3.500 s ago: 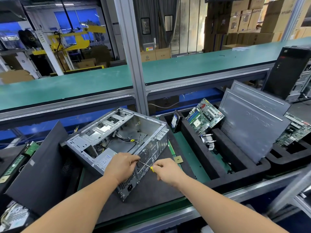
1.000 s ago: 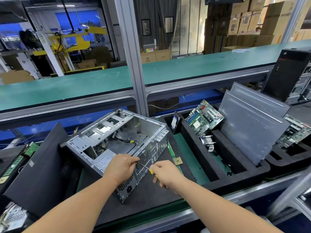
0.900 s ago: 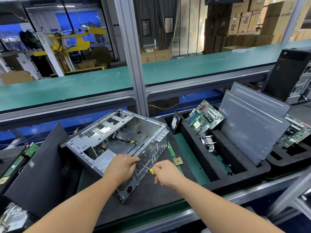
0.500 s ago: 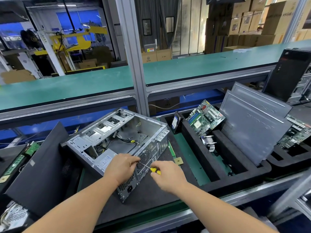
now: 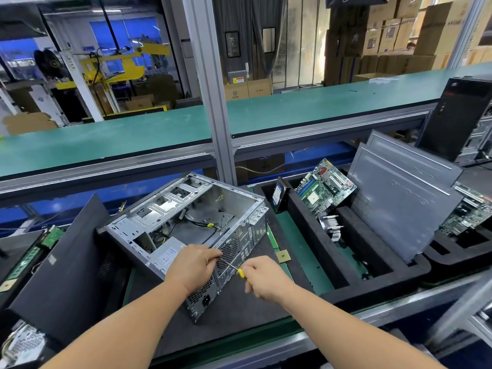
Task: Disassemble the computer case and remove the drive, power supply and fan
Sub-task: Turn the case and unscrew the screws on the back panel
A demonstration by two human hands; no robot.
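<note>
An open computer case (image 5: 186, 225) lies on its side on the bench (image 5: 239, 312). The right hand (image 5: 266, 279) grips a yellow-handled screwdriver (image 5: 235, 269), tip at the rear panel; the left hand (image 5: 193, 265) steadies the shaft. Likely loosening a power supply (image 5: 166, 255) screw. Right of the grip, foam trays (image 5: 332, 265) hold a motherboard (image 5: 323, 189).

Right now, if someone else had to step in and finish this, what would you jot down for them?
Left hand rests on the rear edge of the computer case, fingers by the screwdriver's tip.
Right hand grips the yellow-handled screwdriver, tip at the rear panel by the fan grille.
Case lies open on the black mat.
Done: the side cover is off; a motherboard sits in the foam tray.
Left: the power supply is still inside; the fan and drive can't be made out.
</note>
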